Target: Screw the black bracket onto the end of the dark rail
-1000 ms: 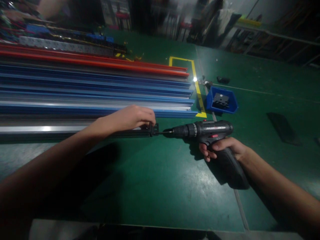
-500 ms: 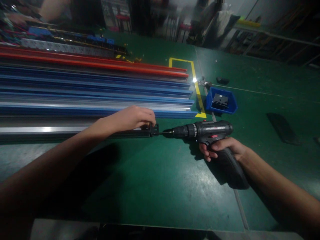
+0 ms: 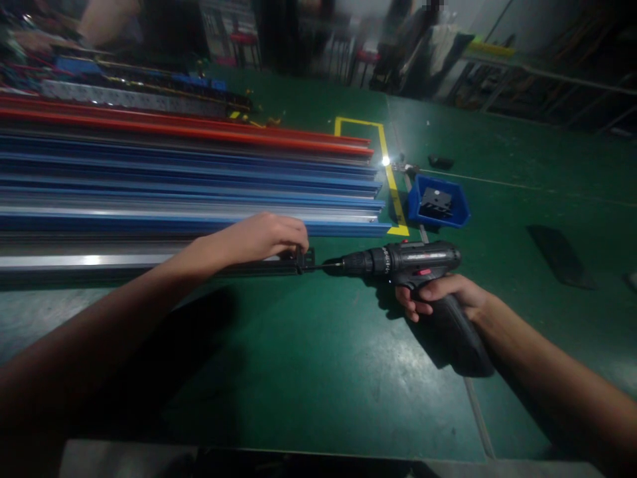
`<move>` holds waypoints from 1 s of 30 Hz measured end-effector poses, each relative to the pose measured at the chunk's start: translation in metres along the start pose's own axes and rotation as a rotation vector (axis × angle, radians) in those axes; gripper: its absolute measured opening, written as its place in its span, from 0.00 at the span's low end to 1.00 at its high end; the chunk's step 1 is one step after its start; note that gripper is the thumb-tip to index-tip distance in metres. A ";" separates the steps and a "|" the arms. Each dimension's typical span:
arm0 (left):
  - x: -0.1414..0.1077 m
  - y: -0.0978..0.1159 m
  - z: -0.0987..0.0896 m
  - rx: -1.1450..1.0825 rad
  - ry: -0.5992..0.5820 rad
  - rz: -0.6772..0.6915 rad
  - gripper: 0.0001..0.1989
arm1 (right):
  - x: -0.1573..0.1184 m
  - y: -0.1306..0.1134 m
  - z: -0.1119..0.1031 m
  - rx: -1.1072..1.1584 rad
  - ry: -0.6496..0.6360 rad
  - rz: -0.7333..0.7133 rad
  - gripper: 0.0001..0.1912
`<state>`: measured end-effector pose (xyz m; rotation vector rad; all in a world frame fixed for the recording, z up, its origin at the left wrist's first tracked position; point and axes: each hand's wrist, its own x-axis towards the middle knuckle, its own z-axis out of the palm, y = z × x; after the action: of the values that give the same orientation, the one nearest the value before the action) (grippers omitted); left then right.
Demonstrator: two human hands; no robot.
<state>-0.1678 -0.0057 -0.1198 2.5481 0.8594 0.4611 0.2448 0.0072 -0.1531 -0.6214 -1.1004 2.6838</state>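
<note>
1. Red rails (image 3: 186, 126) lie beside blue rails (image 3: 199, 180), the red nearer the tabletop's (image 3: 318, 372) far edge.
2. Yellow tape (image 3: 395, 199) lines the tabletop by their ends.
3. Red stools (image 3: 243, 38) stand beyond that edge.

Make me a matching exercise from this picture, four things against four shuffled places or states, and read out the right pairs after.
1. Drill
2. Blue bin
3. Red rails
4. Left hand

A. Beyond the blue rails
B. At a small black bracket
C. Gripped by the right hand
D. Holding dark parts

Pairs: 1-C, 2-D, 3-A, 4-B.
</note>
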 end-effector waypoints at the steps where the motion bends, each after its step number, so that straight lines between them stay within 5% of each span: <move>1: 0.000 0.000 0.000 0.003 0.001 0.000 0.11 | 0.000 0.000 -0.001 0.002 -0.002 -0.007 0.13; 30: 0.001 0.001 0.000 0.012 -0.002 -0.006 0.11 | 0.002 -0.002 0.001 0.000 -0.077 -0.032 0.17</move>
<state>-0.1666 -0.0057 -0.1187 2.5558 0.8717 0.4530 0.2429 0.0082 -0.1515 -0.5005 -1.1190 2.7013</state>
